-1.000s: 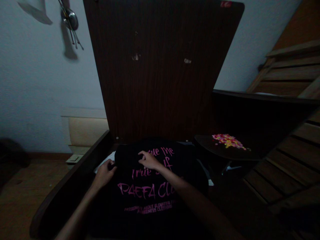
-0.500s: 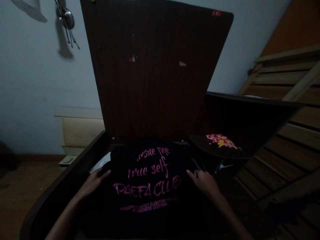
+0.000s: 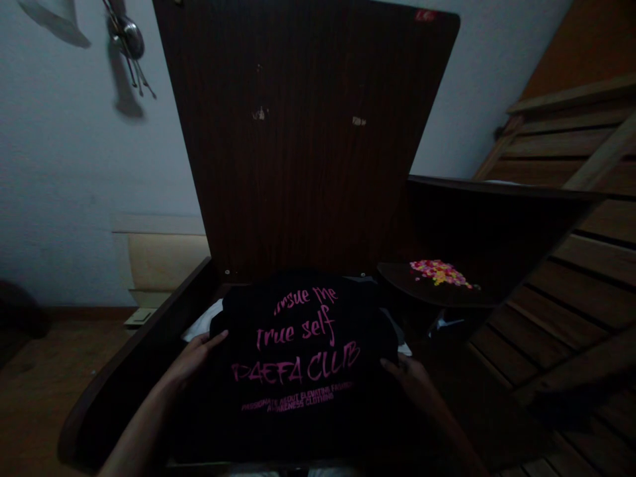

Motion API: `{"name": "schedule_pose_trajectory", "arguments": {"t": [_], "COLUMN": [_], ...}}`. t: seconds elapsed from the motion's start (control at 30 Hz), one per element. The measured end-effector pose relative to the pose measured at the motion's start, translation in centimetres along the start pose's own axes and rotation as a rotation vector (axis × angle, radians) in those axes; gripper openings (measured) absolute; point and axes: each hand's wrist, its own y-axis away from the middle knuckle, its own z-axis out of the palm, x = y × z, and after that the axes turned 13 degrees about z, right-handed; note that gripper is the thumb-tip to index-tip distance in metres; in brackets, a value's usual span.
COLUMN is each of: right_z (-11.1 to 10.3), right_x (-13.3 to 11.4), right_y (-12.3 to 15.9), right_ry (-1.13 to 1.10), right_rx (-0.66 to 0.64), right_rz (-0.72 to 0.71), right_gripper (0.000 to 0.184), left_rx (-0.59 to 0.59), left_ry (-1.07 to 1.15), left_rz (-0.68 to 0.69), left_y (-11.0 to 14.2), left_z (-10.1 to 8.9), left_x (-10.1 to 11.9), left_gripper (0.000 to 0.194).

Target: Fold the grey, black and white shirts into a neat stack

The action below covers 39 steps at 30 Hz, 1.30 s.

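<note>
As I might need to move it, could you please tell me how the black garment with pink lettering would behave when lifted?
The black garment would probably sag floppily, since its pink lettering curves with the cloth. It seems unlikely to roll, lying broad and spread between the left hand and right hand.

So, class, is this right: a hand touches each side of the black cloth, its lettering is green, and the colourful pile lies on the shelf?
Wrong colour: the lettering is pink, not green, as the head view shows. Otherwise yes: the left hand and right hand touch either side of the cloth, and the colourful pile lies on the shelf.
</note>
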Motion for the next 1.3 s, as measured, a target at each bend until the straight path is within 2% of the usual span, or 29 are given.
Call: {"name": "schedule_pose_trajectory", "arguments": {"t": [0.17, 0.37, 0.47, 0.6, 0.77, 0.9, 1.0, 1.1, 1.2, 1.3], "right_z": [-0.5, -3.3, -4.9, -6.3, -6.5, -6.4, -6.4, -5.8, -3.9, -1.0], "right_x": [-2.4, -3.0, -2.5, -0.7, 2.0, 2.5, 0.9, -2.8, -7.7, -11.8], "right_y": [1.5, 2.5, 3.0, 3.4, 2.8, 1.3, -0.2, -1.7, -3.8, -7.3], "right_ry": [-0.474, -0.523, -0.413, -0.099, 0.278, 0.449, 0.531, 0.571, 0.628, 0.698], "right_rx": [-0.115, -0.109, -0.114, -0.191, -0.055, -0.05, 0.003, 0.046, 0.026, 0.006], "right_rz": [0.064, 0.124, 0.174, 0.183, 0.157, 0.058, -0.04, -0.19, -0.384, -0.551], "right_gripper": [0.05, 0.05, 0.05, 0.048, 0.048, 0.042, 0.044, 0.041, 0.037, 0.027], "left_rx": [0.13, 0.262, 0.211, 0.038, 0.044, -0.084, -0.099, -0.018, -0.005, -0.109], "left_ry": [0.013, -0.085, -0.186, -0.331, -0.592, -0.809, -0.919, -0.935, -0.999, -1.122], "left_rz": [0.156, 0.18, 0.179, 0.147, 0.194, 0.252, 0.304, 0.49, 0.671, 0.753], "left_y": [0.5, 1.2, 1.3, 1.2, 1.0, 0.8, 0.1, -1.5, -4.2, -7.8], "left_z": [-0.3, -1.2, -2.0, -3.5, -4.7, -5.2, -5.5, -4.8, -2.2, 1.3], "left_x": [1.2, 3.0, 3.0, 1.9, 0.7, 1.3, 3.0, 5.5, 8.0, 9.2], "left_gripper": [0.023, 0.027, 0.032, 0.036, 0.029, 0.028, 0.034, 0.042, 0.041, 0.034]}}
